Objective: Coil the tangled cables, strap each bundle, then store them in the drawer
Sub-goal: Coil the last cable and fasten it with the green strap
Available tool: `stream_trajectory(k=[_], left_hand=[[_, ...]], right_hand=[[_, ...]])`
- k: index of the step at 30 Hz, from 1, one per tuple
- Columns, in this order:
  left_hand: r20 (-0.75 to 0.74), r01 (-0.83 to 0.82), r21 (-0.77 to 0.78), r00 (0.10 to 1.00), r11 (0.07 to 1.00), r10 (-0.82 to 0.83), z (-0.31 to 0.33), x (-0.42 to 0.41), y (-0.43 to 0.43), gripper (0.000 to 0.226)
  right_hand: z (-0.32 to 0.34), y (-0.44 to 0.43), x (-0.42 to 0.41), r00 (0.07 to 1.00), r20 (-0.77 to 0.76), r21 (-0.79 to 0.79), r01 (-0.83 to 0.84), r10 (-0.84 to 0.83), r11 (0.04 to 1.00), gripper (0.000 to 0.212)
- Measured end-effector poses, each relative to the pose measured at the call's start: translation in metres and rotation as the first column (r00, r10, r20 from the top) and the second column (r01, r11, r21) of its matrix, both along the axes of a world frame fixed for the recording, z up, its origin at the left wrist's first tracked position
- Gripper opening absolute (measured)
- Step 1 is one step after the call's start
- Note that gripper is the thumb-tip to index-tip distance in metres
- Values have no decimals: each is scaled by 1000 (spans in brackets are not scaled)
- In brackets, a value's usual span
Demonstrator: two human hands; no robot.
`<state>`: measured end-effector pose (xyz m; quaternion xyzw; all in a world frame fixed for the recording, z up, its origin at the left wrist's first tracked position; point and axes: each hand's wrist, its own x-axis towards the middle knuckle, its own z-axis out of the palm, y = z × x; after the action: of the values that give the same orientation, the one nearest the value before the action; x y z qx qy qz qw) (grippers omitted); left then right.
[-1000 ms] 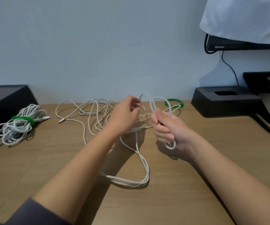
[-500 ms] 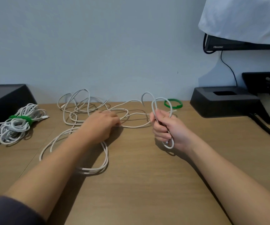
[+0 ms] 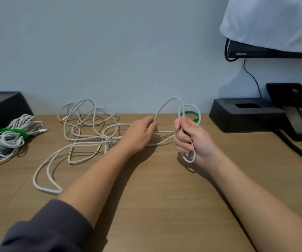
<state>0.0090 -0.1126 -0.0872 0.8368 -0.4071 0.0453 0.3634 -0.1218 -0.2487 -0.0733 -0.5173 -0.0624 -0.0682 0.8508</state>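
Note:
A long white cable (image 3: 84,140) lies in loose tangles across the wooden desk (image 3: 164,206). My right hand (image 3: 190,140) grips a small coil of it, with loops sticking out above and below the fist. My left hand (image 3: 141,132) pinches a strand of the same cable just to the left, and an arch of cable rises between the two hands. A green strap (image 3: 192,115) lies on the desk behind my right hand, partly hidden. At the far left rests a finished white bundle (image 3: 8,139) bound with a green strap (image 3: 15,132).
A black box (image 3: 1,108) stands at the back left beside the bundle. At the back right are a black dock (image 3: 244,115) and a desk phone (image 3: 301,113) with its cord trailing forward. A monitor (image 3: 266,51) draped in white cloth hangs above.
My left hand swung left dragging cable, then came back right to pinch a strand near my right hand. The loose loops shifted left across the desk. My right hand stayed put.

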Motion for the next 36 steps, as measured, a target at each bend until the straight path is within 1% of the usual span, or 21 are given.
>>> stream_trajectory(k=[4,6,8,10,12,13,14,16,17,19,21,22,23,25,27,28,30,32,34,36], left_hand=[[210,-79,76,976,994,62,-3,4,22,16],[333,-134,22,935,991,119,-1,5,35,15],[424,-169,-63,888,984,179,1,-1,47,17],[482,-149,-110,857,983,184,1,-12,55,21],[540,-82,-96,833,992,121,-2,-25,56,24],[572,-48,-65,817,997,77,-4,-30,56,25],[599,-19,-24,800,1000,29,-5,-35,55,25],[644,46,64,761,997,-76,-8,-39,54,23],[665,81,102,736,991,-129,-9,-41,54,20],[698,145,168,681,975,-221,-10,-43,52,14],[695,189,196,665,962,-272,-10,-46,48,10],[676,198,193,683,961,-276,-10,-46,47,11],[650,195,187,711,963,-270,-10,-46,47,15],[598,171,181,762,969,-246,-11,-43,50,26],[569,122,173,797,977,-201,-11,-36,54,32],[557,96,171,812,981,-176,-10,-32,57,34],[532,68,180,833,981,-155,-8,-23,62,37],[463,83,221,868,972,-179,-7,-14,67,42],[389,103,246,900,964,-195,-6,-6,75,47],[379,102,245,905,964,-192,-4,0,82,44]], right_hand=[[3,-3,0,995,49,140,77,-84,987,32],[4,-5,0,988,59,222,127,-144,967,33],[3,-5,0,976,42,259,198,-215,946,33],[2,-1,2,964,-17,211,264,-267,941,34],[-1,7,3,955,-91,81,291,-283,953,30],[-2,11,3,950,-125,11,289,-285,957,29],[-2,14,3,948,-153,-39,276,-279,960,32],[-2,17,4,951,-183,-63,242,-249,968,44],[-1,17,3,954,-190,-66,222,-231,973,44],[0,17,3,957,-198,-102,194,-211,976,33],[1,17,2,947,-214,-131,216,-240,968,21],[1,17,3,942,-216,-114,238,-258,964,22],[2,18,4,940,-209,-65,264,-271,962,27],[3,17,5,940,-171,88,314,-296,945,34],[5,14,5,947,-156,208,311,-282,928,38],[6,12,4,953,-173,234,286,-250,929,40],[5,8,1,959,-241,200,197,-146,960,40],[3,7,-2,945,-325,109,74,-35,991,36],[2,4,-3,917,-393,31,-56,64,998,31],[5,1,-6,884,-443,-17,-178,152,984,24]])
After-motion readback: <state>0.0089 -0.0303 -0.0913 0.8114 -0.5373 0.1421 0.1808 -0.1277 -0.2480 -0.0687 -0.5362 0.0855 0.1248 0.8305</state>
